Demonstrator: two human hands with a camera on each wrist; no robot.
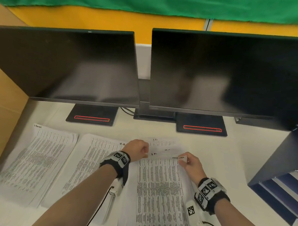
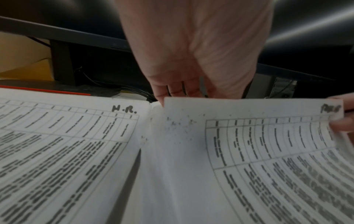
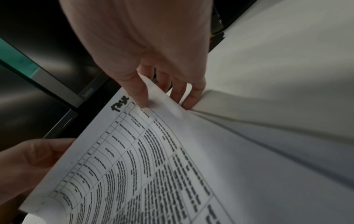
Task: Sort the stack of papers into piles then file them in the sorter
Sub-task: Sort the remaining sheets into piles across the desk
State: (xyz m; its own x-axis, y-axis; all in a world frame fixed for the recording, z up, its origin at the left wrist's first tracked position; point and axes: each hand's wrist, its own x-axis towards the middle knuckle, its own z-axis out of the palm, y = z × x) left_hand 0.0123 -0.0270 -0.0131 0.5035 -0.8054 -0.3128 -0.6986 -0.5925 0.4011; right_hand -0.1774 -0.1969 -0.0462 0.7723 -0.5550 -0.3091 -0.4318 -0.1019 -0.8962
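Observation:
A printed top sheet (image 1: 159,184) is lifted at its far edge off the stack of papers (image 1: 154,224) in front of me. My left hand (image 1: 144,152) grips its far left corner, fingers curled behind the edge (image 2: 182,91). My right hand (image 1: 182,161) pinches the far right corner between thumb and fingers (image 3: 145,97), by a handwritten label. To the left lie an H.R. pile (image 1: 92,161) and another pile (image 1: 35,161). Sheets marked I.T. (image 1: 162,143) lie just beyond the hands. The dark sorter (image 1: 279,175) stands at the right with paper in its slots.
Two dark monitors (image 1: 65,64) (image 1: 226,74) on black stands (image 1: 91,115) fill the back of the white desk (image 1: 221,153). A cardboard wall (image 1: 2,106) borders the left side. Cables run from both wrist devices toward the near edge.

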